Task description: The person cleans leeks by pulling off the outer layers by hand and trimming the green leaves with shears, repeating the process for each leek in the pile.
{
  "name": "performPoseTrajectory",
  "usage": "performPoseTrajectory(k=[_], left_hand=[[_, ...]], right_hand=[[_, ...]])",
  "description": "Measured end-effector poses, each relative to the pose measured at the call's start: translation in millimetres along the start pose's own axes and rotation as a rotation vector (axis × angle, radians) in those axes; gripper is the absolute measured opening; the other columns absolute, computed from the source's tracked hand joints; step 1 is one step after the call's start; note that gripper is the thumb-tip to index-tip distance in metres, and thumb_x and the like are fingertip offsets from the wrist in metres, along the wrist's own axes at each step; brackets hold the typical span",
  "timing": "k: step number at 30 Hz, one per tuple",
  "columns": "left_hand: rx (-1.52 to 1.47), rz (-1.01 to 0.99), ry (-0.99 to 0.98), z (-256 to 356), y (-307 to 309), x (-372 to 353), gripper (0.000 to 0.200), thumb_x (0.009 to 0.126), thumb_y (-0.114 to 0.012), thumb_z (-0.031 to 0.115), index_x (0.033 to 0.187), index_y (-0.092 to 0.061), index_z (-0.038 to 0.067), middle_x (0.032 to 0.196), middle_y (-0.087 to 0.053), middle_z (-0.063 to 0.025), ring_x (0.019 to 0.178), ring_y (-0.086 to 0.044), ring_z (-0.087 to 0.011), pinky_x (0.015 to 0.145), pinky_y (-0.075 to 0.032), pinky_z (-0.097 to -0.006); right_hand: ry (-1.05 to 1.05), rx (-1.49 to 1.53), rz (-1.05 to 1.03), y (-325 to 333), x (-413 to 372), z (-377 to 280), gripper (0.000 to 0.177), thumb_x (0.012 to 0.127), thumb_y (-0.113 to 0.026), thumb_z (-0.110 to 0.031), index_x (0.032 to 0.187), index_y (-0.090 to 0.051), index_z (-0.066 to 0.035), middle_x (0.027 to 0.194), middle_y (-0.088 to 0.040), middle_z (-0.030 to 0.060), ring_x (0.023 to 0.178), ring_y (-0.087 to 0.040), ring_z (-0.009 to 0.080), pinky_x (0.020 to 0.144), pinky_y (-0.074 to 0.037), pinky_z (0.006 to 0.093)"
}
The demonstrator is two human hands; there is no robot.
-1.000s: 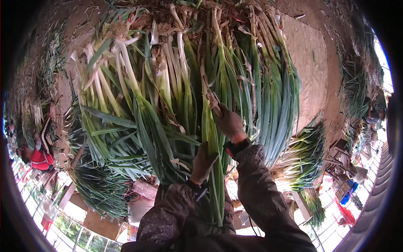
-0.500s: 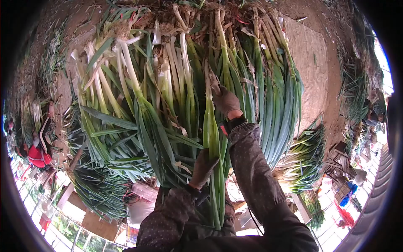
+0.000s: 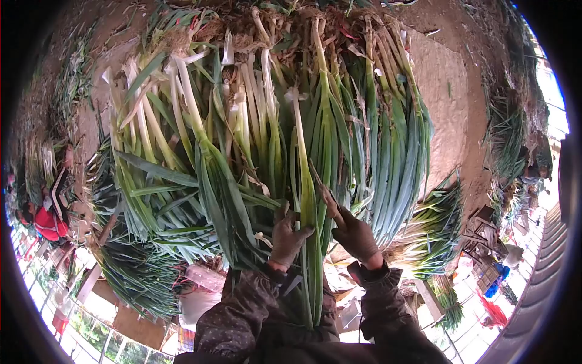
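A single leek (image 3: 307, 200) with a white stalk and green leaves lies lengthwise over a wide pile of leeks (image 3: 242, 130). My left hand (image 3: 288, 240), in a dark glove, is at its lower leaves, the thumb over their edge and some fingers hidden. To the right of that leek, my gloved right hand (image 3: 356, 234) is closed on a thin brownish strip (image 3: 326, 197), which looks like a dry outer leaf and points up and left. The upper stalk is uncovered.
More leek bundles lie at the lower left (image 3: 136, 276) and lower right (image 3: 433, 236). Bare ground (image 3: 445, 109) shows right of the pile. A red item (image 3: 50, 224) is at the far left, and a wooden stool (image 3: 482, 233) stands at the right.
My right hand has moved down from the upper stalk to beside the leaves, bringing the brownish strip along. The fingers of my left hand have shifted slightly; the leek stays in nearly the same place.
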State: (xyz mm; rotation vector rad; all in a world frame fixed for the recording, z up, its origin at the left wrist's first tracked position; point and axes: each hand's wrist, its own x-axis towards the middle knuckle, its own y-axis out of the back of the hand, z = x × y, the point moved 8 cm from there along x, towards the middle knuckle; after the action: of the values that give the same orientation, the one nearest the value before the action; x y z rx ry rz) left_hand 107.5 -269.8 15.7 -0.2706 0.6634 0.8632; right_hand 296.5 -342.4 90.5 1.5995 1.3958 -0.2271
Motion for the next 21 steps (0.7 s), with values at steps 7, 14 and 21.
performPoseTrajectory(k=[7,14,21], left_hand=[[-0.415,-0.128,0.18,100.8,20.3,-24.3,0.037,0.082,-0.074,0.009,0.117,-0.063,0.0,0.101,-0.068,-0.0053,0.088,-0.063,-0.0141,0.081,-0.052,-0.0299],[-0.338,0.349,-0.062,151.4,151.3,-44.9,0.033,0.083,-0.065,0.004,0.116,-0.059,0.003,0.1,-0.066,-0.004,0.086,-0.064,-0.0129,0.073,-0.054,-0.0283],[0.833,1.106,-0.492,142.9,235.7,36.6,0.049,0.097,-0.071,0.022,0.135,-0.054,-0.003,0.135,-0.06,-0.0224,0.124,-0.059,-0.0354,0.105,-0.046,-0.0415]], right_hand=[[0.066,0.168,0.037,14.5,35.4,-49.1,0.065,0.086,-0.072,-0.029,0.146,-0.052,-0.014,0.104,-0.071,0.0278,0.099,-0.069,0.0459,0.08,-0.057,0.0492],[0.411,0.106,0.035,20.3,47.2,-194.3,0.065,0.087,-0.069,-0.024,0.148,-0.047,-0.022,0.127,-0.066,0.0199,0.077,-0.07,0.0439,0.069,-0.056,0.0516],[0.142,0.185,0.242,45.5,52.3,-71.8,0.061,0.087,-0.069,-0.024,0.145,-0.051,-0.015,0.11,-0.07,0.0232,0.082,-0.071,0.044,0.07,-0.056,0.0503]])
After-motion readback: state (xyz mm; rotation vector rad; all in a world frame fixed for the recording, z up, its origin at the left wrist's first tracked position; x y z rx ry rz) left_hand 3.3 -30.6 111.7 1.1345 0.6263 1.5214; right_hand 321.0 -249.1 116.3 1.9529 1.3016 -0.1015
